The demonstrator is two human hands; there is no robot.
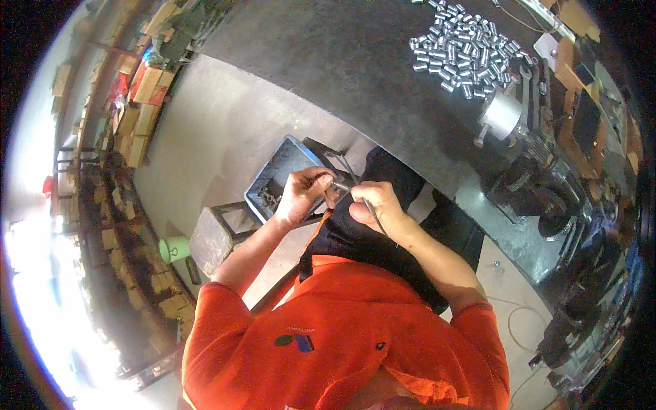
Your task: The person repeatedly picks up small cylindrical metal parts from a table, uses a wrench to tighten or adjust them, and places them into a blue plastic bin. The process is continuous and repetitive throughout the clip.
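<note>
Both hands meet above my lap, over the dark trousers. My left hand (304, 195) is closed, pinching a small metal cylinder (341, 185) between thumb and fingers. My right hand (378, 203) wraps round a thin dark rod-like tool (374, 215), whose back end sticks out toward my wrist. The tool's front end meets the metal cylinder or lies close to it; the fingers hide the exact contact. Just beyond my left hand, a blue plastic crate (270, 158) holds several small metal pieces (272, 196).
A dark workbench (342, 89) runs diagonally ahead and to the right. On it lie a heap of shiny metal sleeves (465, 51), a wrench (525, 96) and a machine with a silver cylinder (502, 116). Shelves with boxes (126, 225) and a green bin (176, 249) are at left.
</note>
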